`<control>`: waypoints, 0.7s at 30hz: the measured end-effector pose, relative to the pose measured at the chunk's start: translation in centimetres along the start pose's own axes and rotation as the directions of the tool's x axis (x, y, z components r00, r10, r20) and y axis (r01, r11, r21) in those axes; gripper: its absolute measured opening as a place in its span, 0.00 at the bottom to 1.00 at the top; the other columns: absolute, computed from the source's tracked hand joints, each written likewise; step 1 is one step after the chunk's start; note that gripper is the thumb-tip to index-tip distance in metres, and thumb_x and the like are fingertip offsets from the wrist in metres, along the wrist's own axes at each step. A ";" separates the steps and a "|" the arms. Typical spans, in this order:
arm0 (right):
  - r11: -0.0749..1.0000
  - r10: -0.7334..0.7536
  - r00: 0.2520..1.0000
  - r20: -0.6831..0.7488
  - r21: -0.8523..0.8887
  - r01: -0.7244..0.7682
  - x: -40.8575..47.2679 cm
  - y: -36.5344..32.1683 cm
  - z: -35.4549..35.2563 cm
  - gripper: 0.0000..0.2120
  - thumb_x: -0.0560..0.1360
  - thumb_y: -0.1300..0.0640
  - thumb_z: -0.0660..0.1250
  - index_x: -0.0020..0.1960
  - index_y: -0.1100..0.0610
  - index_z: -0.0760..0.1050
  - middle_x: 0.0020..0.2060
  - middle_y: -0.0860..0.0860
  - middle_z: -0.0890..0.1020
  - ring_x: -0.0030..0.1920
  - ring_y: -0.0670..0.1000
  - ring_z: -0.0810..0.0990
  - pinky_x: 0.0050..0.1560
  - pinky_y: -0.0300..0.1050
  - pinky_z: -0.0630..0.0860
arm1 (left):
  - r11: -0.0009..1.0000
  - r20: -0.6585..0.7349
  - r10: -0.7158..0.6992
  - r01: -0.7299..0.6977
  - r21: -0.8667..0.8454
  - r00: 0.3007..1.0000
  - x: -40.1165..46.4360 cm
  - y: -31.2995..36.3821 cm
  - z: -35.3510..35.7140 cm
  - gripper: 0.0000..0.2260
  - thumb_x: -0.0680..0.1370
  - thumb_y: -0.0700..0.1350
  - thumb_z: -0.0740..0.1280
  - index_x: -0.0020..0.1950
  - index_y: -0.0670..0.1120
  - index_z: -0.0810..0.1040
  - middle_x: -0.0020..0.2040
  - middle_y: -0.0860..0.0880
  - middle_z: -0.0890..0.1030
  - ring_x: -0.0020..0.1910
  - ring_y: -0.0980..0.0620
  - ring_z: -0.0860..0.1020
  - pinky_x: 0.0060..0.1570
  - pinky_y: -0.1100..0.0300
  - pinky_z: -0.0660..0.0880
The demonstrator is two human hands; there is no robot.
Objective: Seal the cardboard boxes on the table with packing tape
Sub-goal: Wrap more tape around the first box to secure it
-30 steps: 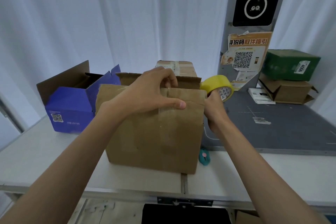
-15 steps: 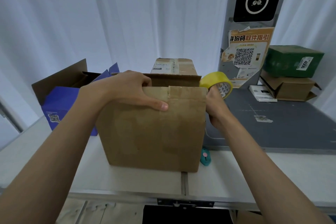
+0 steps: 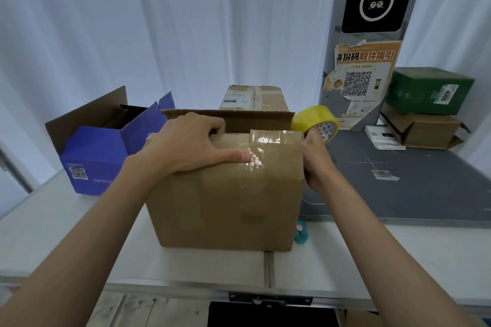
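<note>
A brown cardboard box [image 3: 228, 199] stands at the middle of the white table [image 3: 385, 255], its far flap raised. My left hand [image 3: 191, 145] grips the box's top near edge, fingers curled over it and the thumb pressed on the front face beside clear tape. My right hand [image 3: 314, 159] holds a yellow roll of packing tape [image 3: 314, 123] at the box's top right corner. A strip of tape lies across the near top edge. An open blue box [image 3: 98, 151] stands at the left, and a taped brown box [image 3: 256, 98] behind.
A small teal tape cutter [image 3: 301, 232] lies on the table by the box's right bottom corner. A grey mat [image 3: 398, 180] covers the right, with a green box [image 3: 430, 90] stacked on a brown box [image 3: 422, 129] at the far right. A grey kiosk post [image 3: 358, 48] rises behind.
My left hand slid left along the top edge, then the thumb moved back toward the taped spot. The tape roll stays at the right corner. The view came nearer.
</note>
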State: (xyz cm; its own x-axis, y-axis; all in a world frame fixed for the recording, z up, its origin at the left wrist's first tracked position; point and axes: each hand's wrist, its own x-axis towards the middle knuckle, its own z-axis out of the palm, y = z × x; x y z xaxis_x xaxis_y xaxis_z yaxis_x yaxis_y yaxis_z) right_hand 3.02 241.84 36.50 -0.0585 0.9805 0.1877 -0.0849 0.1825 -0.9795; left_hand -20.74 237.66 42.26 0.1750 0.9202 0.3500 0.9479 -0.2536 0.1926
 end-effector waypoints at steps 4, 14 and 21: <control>0.999 -0.005 0.999 -0.053 0.040 0.007 -0.5 0.1 0.3 0.15 0.75 0.69 0.68 0.51 0.49 0.72 0.42 0.47 0.82 0.43 0.50 0.82 0.41 0.48 0.79 | 0.979 -0.120 0.186 -0.194 -0.067 0.975 -0.6 1.0 -0.4 0.28 0.62 0.81 0.63 0.48 0.61 0.71 0.47 0.63 0.73 0.48 0.63 0.71 0.44 0.64 0.67; 0.999 0.028 0.996 -0.089 0.040 -0.024 -0.8 -0.2 0.7 0.14 0.76 0.67 0.68 0.58 0.56 0.74 0.53 0.55 0.83 0.54 0.58 0.83 0.56 0.60 0.82 | 0.990 -0.038 0.142 -0.142 0.007 0.989 -1.2 2.5 -0.1 0.44 0.66 0.78 0.60 0.77 0.58 0.62 0.64 0.61 0.67 0.60 0.58 0.67 0.59 0.58 0.65; 0.992 0.057 0.981 -0.187 0.120 -0.035 -1.2 -0.1 1.8 0.20 0.69 0.57 0.68 0.61 0.57 0.76 0.55 0.58 0.83 0.58 0.63 0.81 0.60 0.64 0.79 | 0.984 0.003 0.167 -0.167 0.058 0.986 -1.2 4.8 1.4 0.34 0.70 0.72 0.54 0.70 0.56 0.71 0.62 0.58 0.69 0.63 0.57 0.67 0.56 0.59 0.64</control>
State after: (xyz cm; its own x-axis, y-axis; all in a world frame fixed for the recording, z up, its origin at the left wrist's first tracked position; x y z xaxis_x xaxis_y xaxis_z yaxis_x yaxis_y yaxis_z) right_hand 1.28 240.47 36.49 0.1235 0.9857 0.1146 -0.2014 0.1380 -0.9697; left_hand -16.05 235.77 41.51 0.3316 0.8659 0.3744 0.9193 -0.3858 0.0781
